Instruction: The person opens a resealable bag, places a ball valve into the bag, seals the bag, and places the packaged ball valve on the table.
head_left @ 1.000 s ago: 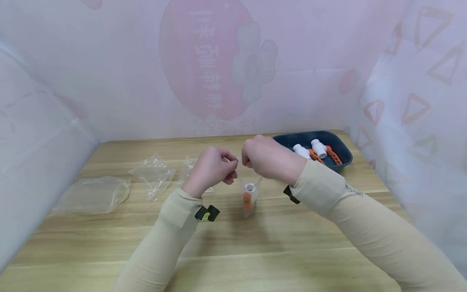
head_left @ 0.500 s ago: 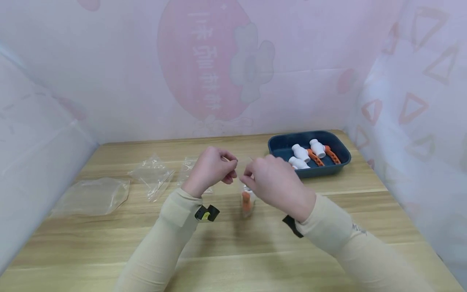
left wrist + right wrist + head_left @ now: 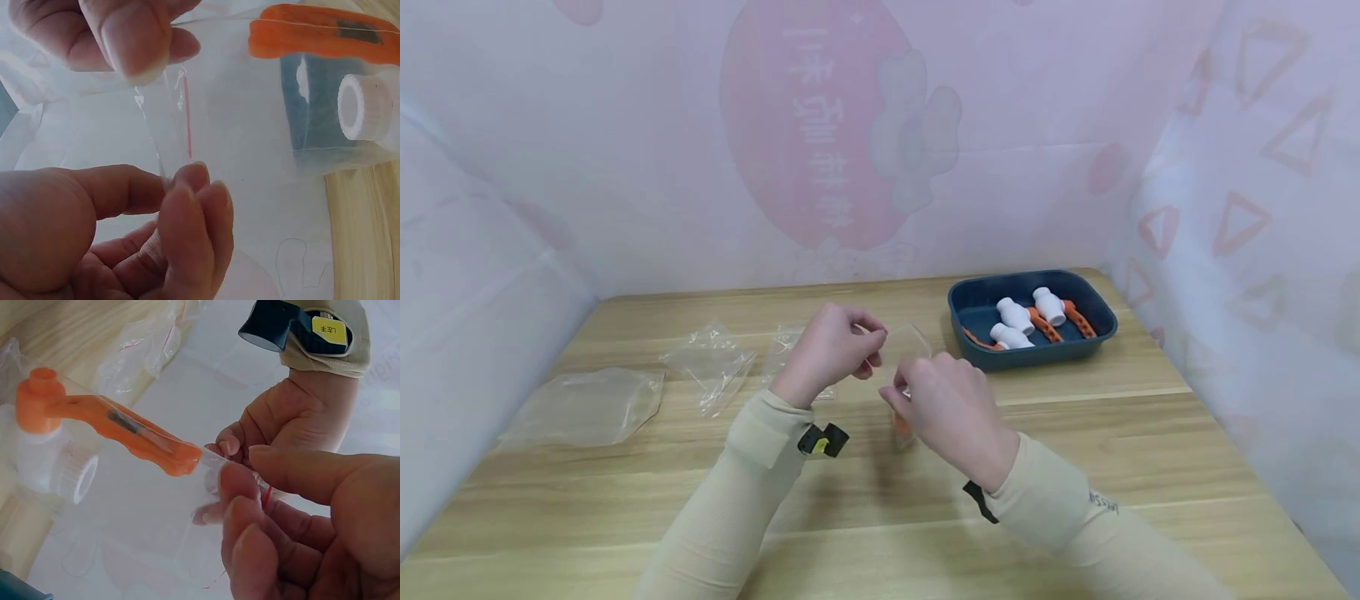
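Note:
A white ball valve (image 3: pixel 40 403) with an orange lever handle (image 3: pixel 119 428) lies inside a clear plastic zip bag (image 3: pixel 250 119), which has a red line near its mouth. My left hand (image 3: pixel 835 350) pinches the bag's mouth edge between thumb and fingers. Across from it, my right hand (image 3: pixel 951 408) has its thumb and index fingertips together at the bag's mouth, seemingly pinching the plastic. The head view shows the right hand covering most of the valve and bag, and a clear bag corner rising above its knuckles.
A dark blue tray (image 3: pixel 1037 358) at the back right holds several white valves (image 3: pixel 1015 315) with orange handles. Flat on the wooden table to the left lie a large clear bag (image 3: pixel 587 406) and two smaller ones (image 3: pixel 711 362), (image 3: pixel 782 350). Printed curtains enclose the back and sides.
My right hand has come down and slightly left toward me along the bag, uncovering more of the tray. The left hand has kept its pinch in nearly the same place.

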The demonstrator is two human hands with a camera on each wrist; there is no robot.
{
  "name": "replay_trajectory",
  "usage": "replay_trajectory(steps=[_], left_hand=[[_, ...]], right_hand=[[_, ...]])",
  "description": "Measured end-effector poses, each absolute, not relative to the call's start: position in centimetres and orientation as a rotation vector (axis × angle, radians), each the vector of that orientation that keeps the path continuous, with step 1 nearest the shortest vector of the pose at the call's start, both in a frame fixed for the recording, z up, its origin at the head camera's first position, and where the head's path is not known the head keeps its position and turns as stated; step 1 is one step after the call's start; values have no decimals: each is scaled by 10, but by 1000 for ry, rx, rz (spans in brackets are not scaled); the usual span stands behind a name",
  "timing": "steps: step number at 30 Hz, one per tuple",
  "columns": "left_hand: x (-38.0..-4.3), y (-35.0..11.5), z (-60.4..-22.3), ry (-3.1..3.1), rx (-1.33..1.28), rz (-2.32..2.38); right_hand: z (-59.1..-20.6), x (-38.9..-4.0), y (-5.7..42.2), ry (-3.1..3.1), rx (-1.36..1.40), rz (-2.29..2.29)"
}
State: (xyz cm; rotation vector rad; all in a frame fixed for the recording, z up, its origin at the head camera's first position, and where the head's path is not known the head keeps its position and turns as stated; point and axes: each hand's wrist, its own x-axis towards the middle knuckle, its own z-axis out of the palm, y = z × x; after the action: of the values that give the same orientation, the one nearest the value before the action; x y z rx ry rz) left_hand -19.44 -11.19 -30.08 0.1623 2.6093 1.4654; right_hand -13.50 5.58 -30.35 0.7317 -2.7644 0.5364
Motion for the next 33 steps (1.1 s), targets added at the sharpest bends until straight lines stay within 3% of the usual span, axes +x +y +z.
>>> replay_trajectory(steps=[8,18,23,33], left_hand=[[-207,-113,-304,2724,208,1346],[-245,-117,-322,2305,488,1554],[-243,-121,-322,2245,619,1532],[-236,-137,-327,2271,633,1501]], right_hand=[[-307,-136,59,-2690,725,545],[-307,-138,67,-2691,777,566],[-304,-138,74,-2727,783,593],[-304,-144,91,-2734,841,676]])
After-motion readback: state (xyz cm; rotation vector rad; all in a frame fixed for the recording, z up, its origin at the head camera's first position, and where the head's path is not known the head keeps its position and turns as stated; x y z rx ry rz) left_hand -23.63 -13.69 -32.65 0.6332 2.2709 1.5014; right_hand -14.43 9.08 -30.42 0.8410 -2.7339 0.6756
